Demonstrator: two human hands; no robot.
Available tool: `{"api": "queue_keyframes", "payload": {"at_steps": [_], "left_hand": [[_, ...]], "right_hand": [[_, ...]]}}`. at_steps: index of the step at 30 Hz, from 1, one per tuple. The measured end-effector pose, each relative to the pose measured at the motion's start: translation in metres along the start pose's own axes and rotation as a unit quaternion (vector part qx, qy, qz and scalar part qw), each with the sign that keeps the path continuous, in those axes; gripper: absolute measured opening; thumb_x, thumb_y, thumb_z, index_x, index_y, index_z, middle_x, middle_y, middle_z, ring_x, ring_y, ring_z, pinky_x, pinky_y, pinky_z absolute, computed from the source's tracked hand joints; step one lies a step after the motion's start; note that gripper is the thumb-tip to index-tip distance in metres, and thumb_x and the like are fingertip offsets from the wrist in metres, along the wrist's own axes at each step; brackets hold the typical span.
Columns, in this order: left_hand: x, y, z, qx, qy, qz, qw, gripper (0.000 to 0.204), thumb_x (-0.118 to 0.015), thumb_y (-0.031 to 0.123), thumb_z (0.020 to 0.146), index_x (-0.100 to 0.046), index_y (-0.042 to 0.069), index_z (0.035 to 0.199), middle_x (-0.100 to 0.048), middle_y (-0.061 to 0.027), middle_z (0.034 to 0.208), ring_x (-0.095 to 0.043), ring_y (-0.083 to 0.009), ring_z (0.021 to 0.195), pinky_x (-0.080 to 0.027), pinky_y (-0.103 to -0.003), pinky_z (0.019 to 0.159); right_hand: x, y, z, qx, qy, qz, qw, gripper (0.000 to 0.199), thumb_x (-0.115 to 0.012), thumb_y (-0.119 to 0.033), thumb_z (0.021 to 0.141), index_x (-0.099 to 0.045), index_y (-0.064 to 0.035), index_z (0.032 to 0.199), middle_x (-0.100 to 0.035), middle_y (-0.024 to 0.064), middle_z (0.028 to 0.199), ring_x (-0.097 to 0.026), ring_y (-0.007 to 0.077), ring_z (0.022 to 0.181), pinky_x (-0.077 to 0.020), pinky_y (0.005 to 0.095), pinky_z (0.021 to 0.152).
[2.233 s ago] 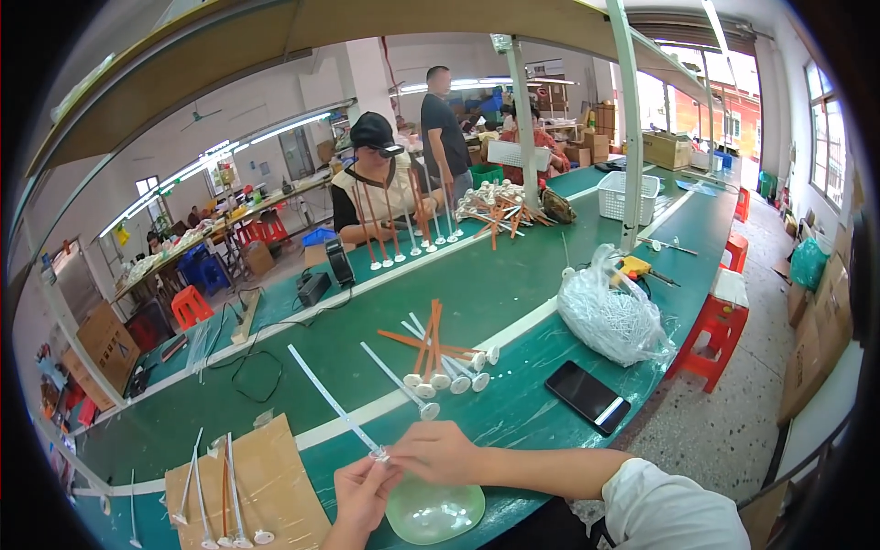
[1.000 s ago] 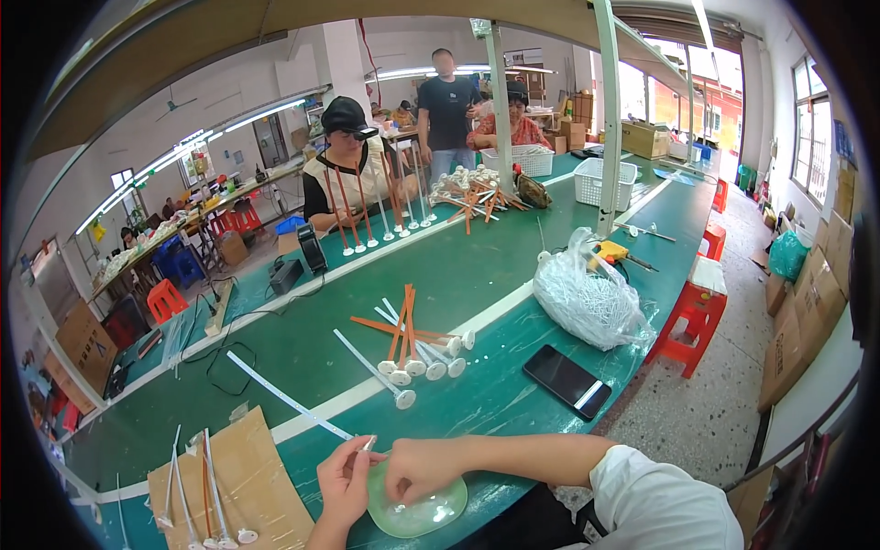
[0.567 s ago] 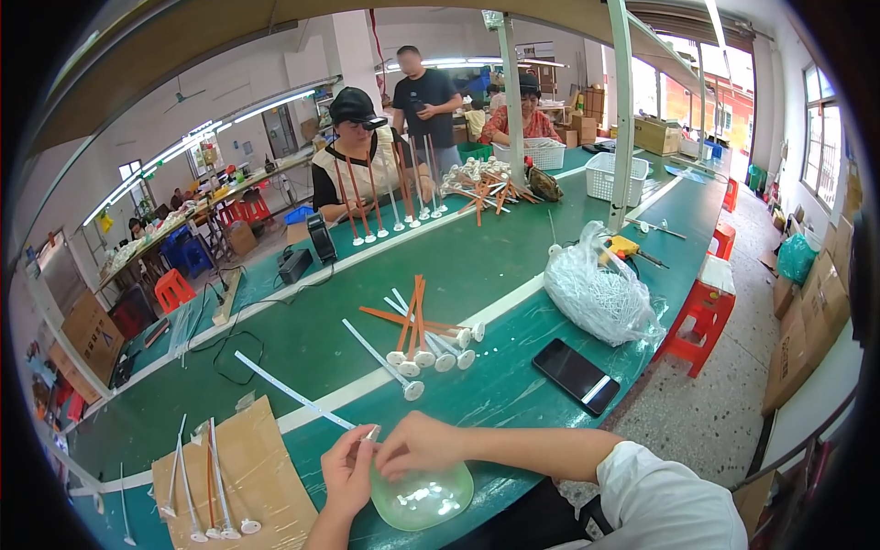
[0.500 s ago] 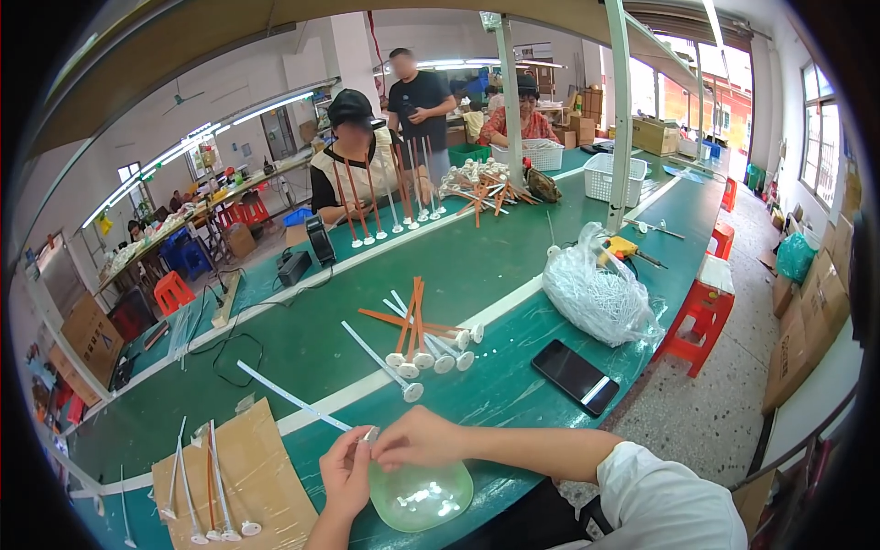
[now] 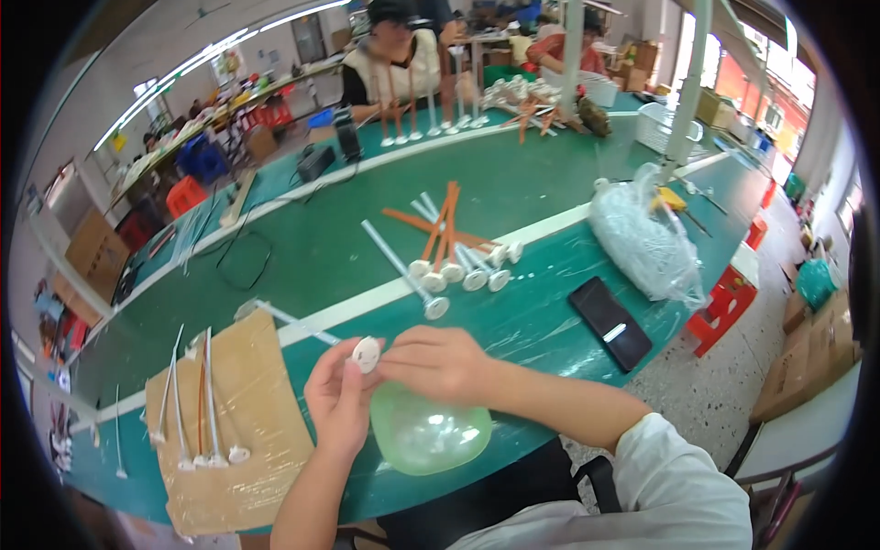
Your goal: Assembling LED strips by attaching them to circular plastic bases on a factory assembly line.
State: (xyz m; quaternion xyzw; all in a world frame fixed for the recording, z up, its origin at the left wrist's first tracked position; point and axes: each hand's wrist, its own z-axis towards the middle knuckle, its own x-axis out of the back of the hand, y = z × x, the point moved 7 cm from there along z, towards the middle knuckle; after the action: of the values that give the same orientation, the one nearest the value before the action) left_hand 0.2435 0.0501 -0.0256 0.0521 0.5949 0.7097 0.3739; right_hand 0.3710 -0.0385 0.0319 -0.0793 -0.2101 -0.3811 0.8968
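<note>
My left hand (image 5: 337, 403) grips a pale stick with a round white disc (image 5: 366, 355) on its end. The disc faces up between thumb and fingers, and the stick runs away to the left. My right hand (image 5: 440, 364) is closed in a pinch beside the disc; whatever its fingertips hold is hidden. Below both hands sits a light green translucent bowl (image 5: 433, 445) with small whitish bits in it. Beyond them lie several orange and white disc-ended sticks (image 5: 449, 266). More such sticks (image 5: 209, 403) rest on a brown cardboard sheet (image 5: 257, 394) at the left.
A black phone (image 5: 610, 323) and a clear plastic bag of white pieces (image 5: 642, 243) lie to the right. A yellow-handled tool (image 5: 671, 198) is behind the bag. Across the green table (image 5: 321, 247), a person (image 5: 394, 64) sits behind upright sticks. Red stools (image 5: 724, 302) stand at the right edge.
The head view has tilted down and shifted, so the scene sits higher. My left hand has turned the disc face up toward me; my right hand stays close beside it.
</note>
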Motion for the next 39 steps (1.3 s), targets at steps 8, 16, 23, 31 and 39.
{"api": "queue_keyframes", "payload": {"at_steps": [8, 16, 23, 31, 39], "left_hand": [[0.009, 0.008, -0.008, -0.007, 0.011, -0.049, 0.999, 0.028, -0.052, 0.01, 0.103, -0.053, -0.001, 0.129, -0.062, -0.0188, 0.124, -0.059, -0.0338, 0.121, -0.054, -0.046, 0.099], [0.005, 0.008, -0.005, -0.018, 0.0, -0.019, 1.0, 0.029, -0.05, 0.013, 0.104, -0.052, 0.0, 0.13, -0.063, -0.0203, 0.124, -0.062, -0.0323, 0.118, -0.054, -0.046, 0.098], [0.006, 0.006, -0.005, -0.011, -0.001, -0.035, 0.999, 0.028, -0.05, 0.01, 0.103, -0.053, -0.002, 0.128, -0.063, -0.0165, 0.123, -0.058, -0.0311, 0.123, -0.052, -0.049, 0.102], [0.0, 0.005, -0.006, 0.027, -0.042, -0.108, 0.993, 0.037, -0.053, 0.012, 0.103, -0.05, 0.002, 0.138, -0.059, -0.019, 0.133, -0.053, -0.0351, 0.13, -0.043, -0.051, 0.11], [-0.008, 0.008, -0.008, 0.025, -0.084, -0.129, 0.988, 0.041, -0.054, 0.015, 0.102, -0.049, 0.003, 0.141, -0.053, -0.0208, 0.141, -0.05, -0.0364, 0.133, -0.038, -0.05, 0.115]], "right_hand": [[-0.008, -0.011, 0.006, 0.011, -0.026, 0.023, 0.999, 0.029, -0.077, -0.004, 0.066, -0.07, 0.0003, 0.094, -0.069, 0.011, 0.096, -0.067, 0.027, 0.083, -0.0583, 0.0338, 0.061], [-0.013, 0.008, -0.002, -0.129, -0.017, 0.127, 0.983, 0.024, -0.077, 0.0, 0.075, -0.069, -0.0009, 0.097, -0.069, 0.0112, 0.096, -0.066, 0.0297, 0.08, -0.055, 0.0365, 0.066], [-0.008, 0.003, 0.003, -0.111, -0.041, 0.053, 0.992, 0.025, -0.078, 0.003, 0.072, -0.072, -0.0049, 0.095, -0.068, 0.0094, 0.089, -0.066, 0.0266, 0.076, -0.0534, 0.0335, 0.064], [0.001, 0.007, 0.01, -0.264, 0.025, 0.151, 0.952, 0.013, -0.076, 0.003, 0.074, -0.073, -0.0016, 0.085, -0.072, 0.0098, 0.08, -0.069, 0.0209, 0.071, -0.054, 0.0287, 0.063], [-0.005, 0.007, 0.005, -0.267, 0.033, 0.176, 0.947, 0.012, -0.074, 0.001, 0.077, -0.073, -0.0036, 0.088, -0.073, 0.0085, 0.085, -0.07, 0.0213, 0.071, -0.0553, 0.0291, 0.063]]}}
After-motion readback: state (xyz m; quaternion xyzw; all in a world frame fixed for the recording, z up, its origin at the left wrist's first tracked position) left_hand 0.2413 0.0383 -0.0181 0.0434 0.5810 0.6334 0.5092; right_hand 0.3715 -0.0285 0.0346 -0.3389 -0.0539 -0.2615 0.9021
